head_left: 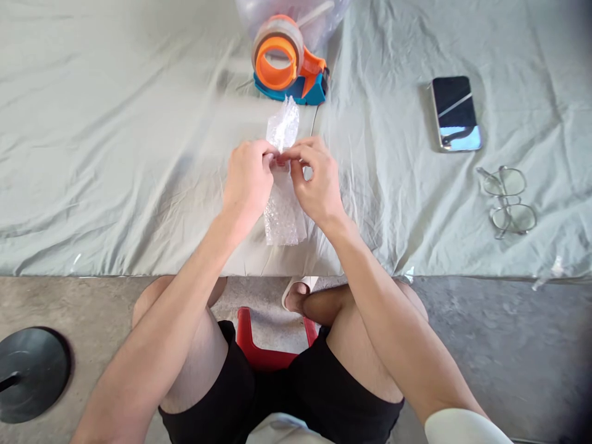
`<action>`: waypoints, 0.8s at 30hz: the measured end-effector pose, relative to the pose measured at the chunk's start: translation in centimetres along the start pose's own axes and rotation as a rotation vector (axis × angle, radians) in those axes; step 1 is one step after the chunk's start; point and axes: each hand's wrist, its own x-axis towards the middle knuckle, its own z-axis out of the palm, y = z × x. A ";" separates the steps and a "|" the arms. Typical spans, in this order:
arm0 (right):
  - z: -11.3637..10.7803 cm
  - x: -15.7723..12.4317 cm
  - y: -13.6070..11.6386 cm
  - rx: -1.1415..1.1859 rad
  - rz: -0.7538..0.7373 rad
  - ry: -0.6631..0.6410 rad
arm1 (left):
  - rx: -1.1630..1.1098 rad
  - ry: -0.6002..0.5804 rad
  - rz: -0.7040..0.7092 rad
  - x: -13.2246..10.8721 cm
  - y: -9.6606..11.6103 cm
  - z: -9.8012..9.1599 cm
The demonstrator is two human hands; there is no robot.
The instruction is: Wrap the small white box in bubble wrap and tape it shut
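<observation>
A narrow strip of clear bubble wrap [285, 213] lies lengthwise on the cloth-covered table in front of me. My left hand [250, 176] pinches it from the left, thumb and fingers closed at its middle. From the right, my right hand [317, 176] pinches the same spot, thumb and forefinger forming a ring. Between the fingertips a small reddish item shows through the plastic; its kind is hidden. Just beyond the wrap's far end stands an orange and teal tape dispenser [289, 65] carrying a roll of tape.
Behind the dispenser sits a translucent plastic bag [296, 15]. To the right lie a phone [457, 114] and a pair of glasses [509, 200]. Grey cloth [115, 154] covers the table up to its front edge. A red stool [266, 357] and a round black base [32, 373] are below.
</observation>
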 end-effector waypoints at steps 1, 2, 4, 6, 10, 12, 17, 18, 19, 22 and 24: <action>0.0 0.0 0.0 0.019 0.020 0.013 | 0.008 -0.006 0.005 0.0 0.0 0.0; 0.0 0.0 0.0 0.034 0.040 0.027 | 0.016 -0.003 0.009 0.1 -0.1 0.0; 0.1 0.1 0.0 0.052 0.086 0.046 | 0.030 0.011 0.015 0.3 -0.3 -0.1; 0.2 0.1 0.2 0.066 0.132 0.061 | 0.035 0.006 0.014 0.7 -0.6 -0.1; 0.4 0.5 1.0 0.123 0.205 0.099 | 0.036 -0.003 -0.030 1.8 -1.6 -0.3; 0.6 0.8 1.6 0.164 0.248 0.110 | -0.003 0.003 -0.082 2.4 -2.3 -0.4; 1.2 1.9 3.8 0.317 0.301 0.025 | -0.172 -0.127 -0.167 3.4 -3.0 -0.7; 1.3 2.1 4.1 0.343 0.295 0.001 | -0.202 -0.156 -0.162 3.4 -2.8 -0.7; 1.4 2.4 4.4 0.355 0.288 -0.019 | -0.226 -0.176 -0.153 3.4 -2.5 -0.7; 1.5 2.9 5.0 0.314 0.283 -0.040 | -0.254 -0.174 -0.130 3.1 -1.6 -0.5; 1.3 3.1 5.0 0.297 0.275 -0.052 | -0.250 -0.147 -0.129 3.1 -1.3 -0.5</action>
